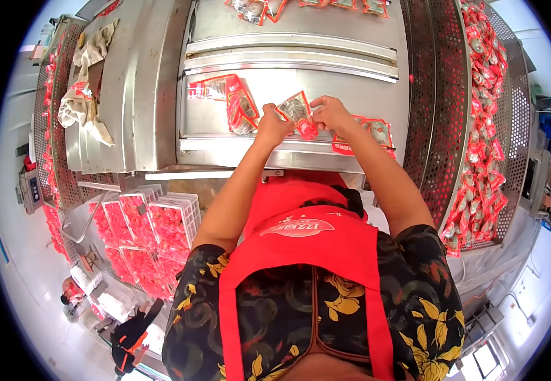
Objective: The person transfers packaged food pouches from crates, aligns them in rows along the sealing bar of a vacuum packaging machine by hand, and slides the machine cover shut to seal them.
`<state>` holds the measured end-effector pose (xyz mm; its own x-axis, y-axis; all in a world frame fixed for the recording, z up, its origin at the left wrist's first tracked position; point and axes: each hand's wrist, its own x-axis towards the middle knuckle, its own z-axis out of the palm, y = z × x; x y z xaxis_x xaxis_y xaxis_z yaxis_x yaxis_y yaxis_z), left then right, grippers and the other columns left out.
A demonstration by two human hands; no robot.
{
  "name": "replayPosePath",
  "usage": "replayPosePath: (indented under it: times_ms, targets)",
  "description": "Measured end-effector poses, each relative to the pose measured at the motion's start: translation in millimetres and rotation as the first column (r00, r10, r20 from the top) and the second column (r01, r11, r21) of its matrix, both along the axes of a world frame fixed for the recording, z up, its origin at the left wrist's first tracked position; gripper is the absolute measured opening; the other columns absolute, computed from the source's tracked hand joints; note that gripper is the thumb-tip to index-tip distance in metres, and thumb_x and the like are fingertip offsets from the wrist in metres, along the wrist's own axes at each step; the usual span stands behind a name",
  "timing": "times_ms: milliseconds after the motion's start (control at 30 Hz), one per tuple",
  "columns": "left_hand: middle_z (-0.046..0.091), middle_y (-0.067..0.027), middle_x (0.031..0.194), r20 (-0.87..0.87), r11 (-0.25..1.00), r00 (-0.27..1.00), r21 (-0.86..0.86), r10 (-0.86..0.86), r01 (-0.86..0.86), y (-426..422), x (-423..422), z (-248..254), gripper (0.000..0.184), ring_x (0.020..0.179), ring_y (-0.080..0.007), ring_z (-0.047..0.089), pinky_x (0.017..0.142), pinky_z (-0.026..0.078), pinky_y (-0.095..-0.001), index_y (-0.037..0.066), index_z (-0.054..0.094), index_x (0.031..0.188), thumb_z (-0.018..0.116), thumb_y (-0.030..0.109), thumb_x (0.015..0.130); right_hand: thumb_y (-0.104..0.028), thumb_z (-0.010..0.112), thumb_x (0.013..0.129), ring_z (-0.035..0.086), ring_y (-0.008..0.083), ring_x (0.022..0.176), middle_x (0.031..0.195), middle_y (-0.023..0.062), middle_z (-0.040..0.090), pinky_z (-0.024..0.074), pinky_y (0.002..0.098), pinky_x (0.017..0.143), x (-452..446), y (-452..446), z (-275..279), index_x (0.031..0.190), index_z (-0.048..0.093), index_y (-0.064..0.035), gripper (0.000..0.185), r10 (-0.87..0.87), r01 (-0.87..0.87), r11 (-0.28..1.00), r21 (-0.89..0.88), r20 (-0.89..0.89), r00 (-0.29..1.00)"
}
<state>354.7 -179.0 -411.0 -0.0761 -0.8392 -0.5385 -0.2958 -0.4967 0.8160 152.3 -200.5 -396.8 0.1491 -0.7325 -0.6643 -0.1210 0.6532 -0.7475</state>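
Between my two hands, over the steel work surface, is a red-edged clear food packet (294, 108). My left hand (274, 126) pinches its left edge. My right hand (331, 114) has its fingers closed on the packet's right side, by a crumpled red part (308, 129). Left of my left hand, other red and clear packets (240, 105) lie overlapping on the steel. Another packet group (377, 131) lies under and beside my right wrist, partly hidden by it.
Metal rails (288, 58) cross the steel table, with more packets (253, 11) beyond them. A perforated trough of packets (478, 127) runs along the right. A cloth (88, 105) lies at left. White crates of red packets (174, 216) stand lower left; people (129, 340) are farther off.
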Motion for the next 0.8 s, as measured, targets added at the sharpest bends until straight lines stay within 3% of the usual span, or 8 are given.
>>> replayPosePath:
  times_ms: [133, 167, 200, 233, 467, 600, 667, 800]
  targets:
    - [0.067, -0.0168, 0.079, -0.061, 0.998, 0.997, 0.056, 0.036, -0.033, -3, 1, 2, 0.068, 0.066, -0.0223, 0.068, 0.06, 0.053, -0.0327, -0.01, 0.032, 0.129, 0.072, 0.008, 0.077, 0.007, 0.07, 0.073, 0.055, 0.0125, 0.05, 0.072, 0.0101, 0.063, 0.0393, 0.0284, 0.039, -7, 2, -5, 0.108, 0.056, 0.0044, 0.038, 0.199, -0.191, 0.979, 0.064, -0.157, 0.967]
    - [0.068, -0.0156, 0.08, 0.112, 0.996, 0.993, -0.079, -0.021, 0.03, -6, 7, -7, 0.064, 0.071, -0.0244, 0.068, 0.065, 0.053, -0.0346, -0.008, 0.035, 0.129, 0.071, 0.008, 0.077, 0.008, 0.07, 0.072, 0.056, 0.0131, 0.05, 0.071, 0.0099, 0.063, 0.0399, 0.0292, 0.04, -8, 2, -8, 0.107, 0.057, 0.004, 0.037, 0.261, -0.269, 0.963, 0.01, -0.283, 0.923]
    - [0.068, -0.0144, 0.081, 0.288, 0.974, 0.956, -0.196, -0.058, 0.118, -9, 11, -8, 0.06, 0.077, -0.0265, 0.068, 0.071, 0.053, -0.0366, -0.005, 0.038, 0.128, 0.069, 0.007, 0.078, 0.008, 0.07, 0.072, 0.056, 0.0131, 0.05, 0.071, 0.0099, 0.063, 0.0399, 0.0292, 0.04, -8, 4, -8, 0.107, 0.057, 0.004, 0.037, 0.26, -0.267, 0.963, 0.012, -0.283, 0.923]
    - [0.068, -0.0062, 0.081, 0.305, 0.976, 0.948, -0.164, -0.09, 0.146, -11, 14, -9, 0.061, 0.072, -0.0151, 0.065, 0.068, 0.051, -0.0294, 0.002, 0.039, 0.131, 0.068, 0.005, 0.077, 0.008, 0.071, 0.071, 0.057, 0.0141, 0.049, 0.071, 0.0101, 0.063, 0.0409, 0.0299, 0.04, -8, 8, -8, 0.104, 0.057, 0.0031, 0.036, 0.192, -0.22, 0.974, -0.06, -0.304, 0.933]
    - [0.07, -0.0097, 0.083, 0.22, 0.959, 0.956, -0.163, -0.195, 0.233, -20, 14, 1, 0.047, 0.081, -0.0237, 0.068, 0.073, 0.051, -0.0342, 0.003, 0.049, 0.121, 0.067, 0.006, 0.078, 0.008, 0.071, 0.069, 0.061, 0.0181, 0.052, 0.074, 0.0108, 0.065, 0.047, 0.0326, 0.045, -4, 37, -23, 0.098, 0.054, -0.0005, 0.034, 0.012, -0.229, 0.889, -0.398, -0.478, 0.879]
    - [0.07, -0.0091, 0.082, 0.178, 0.944, 0.943, -0.121, -0.283, 0.306, -21, 15, 1, 0.045, 0.079, -0.0228, 0.068, 0.071, 0.052, -0.0337, 0.004, 0.051, 0.12, 0.067, 0.005, 0.078, 0.005, 0.07, 0.072, 0.063, 0.0217, 0.057, 0.074, 0.0129, 0.065, 0.0488, 0.0344, 0.049, -4, 47, 8, 0.099, 0.054, -0.0008, 0.031, 0.132, -0.243, 0.951, -0.191, -0.457, 0.88]
    - [0.07, -0.0092, 0.083, 0.157, 0.915, 0.906, -0.035, -0.393, 0.403, -18, 14, 6, 0.044, 0.08, -0.0227, 0.068, 0.07, 0.052, -0.0343, 0.004, 0.052, 0.119, 0.067, 0.004, 0.077, -0.003, 0.072, 0.074, 0.065, 0.0261, 0.072, 0.079, 0.0121, 0.064, 0.0514, 0.0372, 0.059, -10, 54, 12, 0.099, 0.055, -0.0022, 0.03, 0.143, -0.409, 0.882, -0.236, -0.691, 0.709]
    - [0.071, -0.0098, 0.087, 0.287, 0.892, 0.877, -0.13, -0.385, 0.434, -3, 14, 14, 0.045, 0.08, -0.0215, 0.068, 0.07, 0.052, -0.0323, 0.004, 0.05, 0.121, 0.069, 0.011, 0.081, -0.01, 0.073, 0.075, 0.063, 0.0294, 0.086, 0.085, 0.0098, 0.061, 0.0516, 0.0402, 0.068, 9, 77, 60, 0.099, 0.056, -0.0045, 0.03, 0.069, -0.569, 0.696, -0.439, -0.747, 0.661]
